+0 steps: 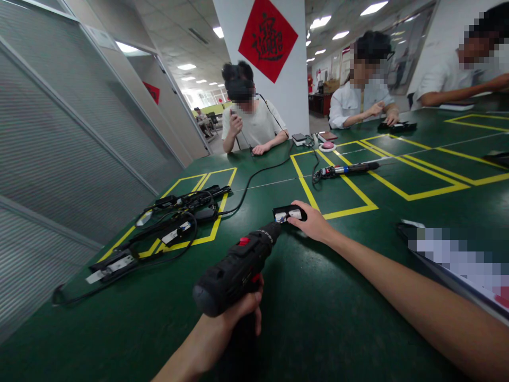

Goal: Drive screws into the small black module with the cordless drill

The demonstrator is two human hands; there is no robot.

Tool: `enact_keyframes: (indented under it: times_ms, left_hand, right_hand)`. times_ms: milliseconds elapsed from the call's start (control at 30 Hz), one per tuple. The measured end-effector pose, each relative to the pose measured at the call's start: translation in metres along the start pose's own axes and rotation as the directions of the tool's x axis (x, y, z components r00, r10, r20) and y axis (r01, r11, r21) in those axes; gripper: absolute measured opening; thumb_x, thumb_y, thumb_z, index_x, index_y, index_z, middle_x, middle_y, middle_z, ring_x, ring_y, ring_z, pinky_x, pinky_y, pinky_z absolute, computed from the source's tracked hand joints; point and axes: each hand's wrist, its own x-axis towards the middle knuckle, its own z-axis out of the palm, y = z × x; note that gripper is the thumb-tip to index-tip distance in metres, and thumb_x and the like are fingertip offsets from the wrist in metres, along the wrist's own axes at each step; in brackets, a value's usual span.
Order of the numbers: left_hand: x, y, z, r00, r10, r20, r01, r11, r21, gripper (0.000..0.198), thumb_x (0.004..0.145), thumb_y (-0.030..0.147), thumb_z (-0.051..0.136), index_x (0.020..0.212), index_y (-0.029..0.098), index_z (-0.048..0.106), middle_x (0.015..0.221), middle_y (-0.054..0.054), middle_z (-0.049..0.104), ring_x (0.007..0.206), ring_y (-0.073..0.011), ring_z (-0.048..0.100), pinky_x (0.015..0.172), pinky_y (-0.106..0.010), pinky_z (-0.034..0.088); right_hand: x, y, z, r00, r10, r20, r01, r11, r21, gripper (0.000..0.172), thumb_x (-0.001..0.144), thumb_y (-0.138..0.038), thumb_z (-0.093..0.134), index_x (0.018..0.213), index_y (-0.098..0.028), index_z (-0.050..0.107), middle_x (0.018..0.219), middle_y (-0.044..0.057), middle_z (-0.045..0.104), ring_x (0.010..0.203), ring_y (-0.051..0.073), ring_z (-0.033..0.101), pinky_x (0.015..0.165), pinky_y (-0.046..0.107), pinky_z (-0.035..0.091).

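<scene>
My left hand [246, 307] is wrapped round the grip of a black cordless drill [234, 270] with red buttons. The drill points away from me, and its chuck end is right by a small black housing [280, 210] with white pieces inside. Whether a bit touches the housing I cannot tell. Thumb and fingers of my right hand [312, 220] are closed round the right end of that housing on the green table [318, 297]. Part of the housing is hidden behind my fingers.
Black cabled assemblies [175, 231] lie at left within yellow tape lines. Beyond my right hand is a screwdriver-like electric tool [345, 169]. A dark-edged tray or folder [457, 270] lies at right. Across the table, a person [258, 119] and two others [363, 101] sit along the edge.
</scene>
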Motion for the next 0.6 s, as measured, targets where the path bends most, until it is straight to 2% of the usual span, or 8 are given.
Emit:
enact_keyframes:
  times_ms: [600]
  left_hand:
    - [-0.0016,0.0008,0.0013,1.000,0.002,-0.023,-0.002,1.000,0.009,0.026,0.086,0.035,0.055,0.101,0.014,0.054,0.064,-0.002,0.063,0.053,-0.0152,0.057,0.061,-0.032,0.043]
  right_hand:
    - [0.0019,0.0033,0.0017,1.000,-0.011,-0.007,0.011,1.000,0.013,0.040,0.081,-0.035,0.063,0.118,-0.024,0.056,0.111,0.005,0.063,0.098,0.021,0.059,0.088,0.036,0.044]
